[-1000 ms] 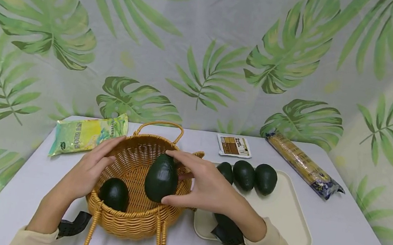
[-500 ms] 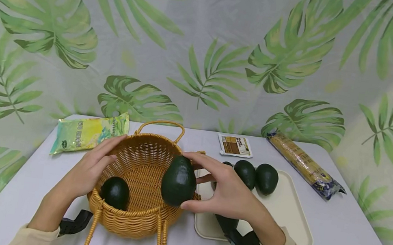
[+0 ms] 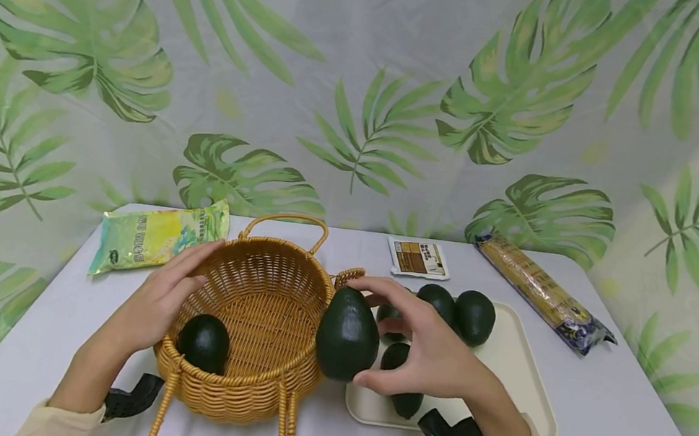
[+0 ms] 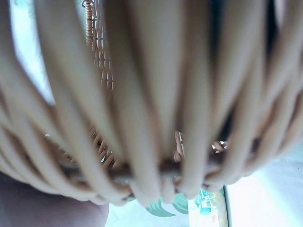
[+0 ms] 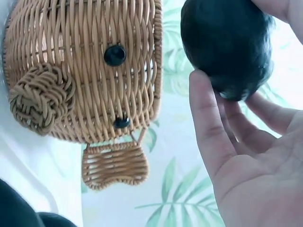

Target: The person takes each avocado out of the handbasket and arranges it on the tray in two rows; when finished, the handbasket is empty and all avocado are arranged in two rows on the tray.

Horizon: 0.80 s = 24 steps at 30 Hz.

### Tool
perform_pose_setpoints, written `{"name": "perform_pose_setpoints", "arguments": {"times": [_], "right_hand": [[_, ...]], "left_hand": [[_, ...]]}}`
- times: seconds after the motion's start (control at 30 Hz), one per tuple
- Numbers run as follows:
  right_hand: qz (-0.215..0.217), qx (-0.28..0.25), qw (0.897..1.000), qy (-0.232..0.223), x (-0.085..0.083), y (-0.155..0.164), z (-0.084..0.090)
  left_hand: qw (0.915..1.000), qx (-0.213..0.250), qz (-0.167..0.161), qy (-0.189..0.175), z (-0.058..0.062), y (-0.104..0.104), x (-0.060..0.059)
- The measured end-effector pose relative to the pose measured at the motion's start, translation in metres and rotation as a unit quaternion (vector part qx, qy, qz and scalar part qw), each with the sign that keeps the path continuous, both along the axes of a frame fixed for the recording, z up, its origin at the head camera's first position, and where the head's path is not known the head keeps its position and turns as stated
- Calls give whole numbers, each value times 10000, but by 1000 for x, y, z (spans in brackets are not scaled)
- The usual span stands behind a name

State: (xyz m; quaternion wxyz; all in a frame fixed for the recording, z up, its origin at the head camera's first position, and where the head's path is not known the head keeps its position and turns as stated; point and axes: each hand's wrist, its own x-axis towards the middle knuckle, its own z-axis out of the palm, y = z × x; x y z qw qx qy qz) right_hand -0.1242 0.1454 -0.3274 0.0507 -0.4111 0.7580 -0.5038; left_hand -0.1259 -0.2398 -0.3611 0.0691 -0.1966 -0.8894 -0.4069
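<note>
My right hand (image 3: 428, 348) pinches a dark green avocado (image 3: 348, 336) between thumb and fingers, above the gap between the wicker basket (image 3: 235, 404) and the cream tray (image 3: 522, 385). The right wrist view also shows this avocado (image 5: 227, 45), with fingertips at its lower end. My left hand (image 3: 159, 296) rests along the basket's left rim, its fingers fairly straight. Another avocado (image 3: 204, 343) lies inside the basket at the left. Several avocados, such as the rightmost one (image 3: 474, 318), lie on the tray, some partly behind my right hand. Blurred basket weave (image 4: 156, 94) fills the left wrist view.
A yellow-green packet (image 3: 157, 238) lies behind the basket at the left. At the back are a small brown-and-white packet (image 3: 418, 258) and a long noodle-like pack (image 3: 540, 289). The basket's tall handle (image 3: 287, 218) and woven tail-like piece (image 5: 116, 165) stick out.
My right hand has moved right, carrying the avocado from over the basket's inside to beyond its right rim. The left hand, basket and the avocado in it look unmoved.
</note>
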Motion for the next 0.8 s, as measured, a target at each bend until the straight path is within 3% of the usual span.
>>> {"name": "perform_pose_setpoints", "arguments": {"times": [0.27, 0.8], "right_hand": [[-142, -50, 9999, 47, -1, 12, -5], [-427, 92, 9990, 76, -1, 44, 5]], "left_hand": [[10000, 3, -4, -6, -1, -1, 0], [10000, -18, -8, 7, -1, -1, -1]]}}
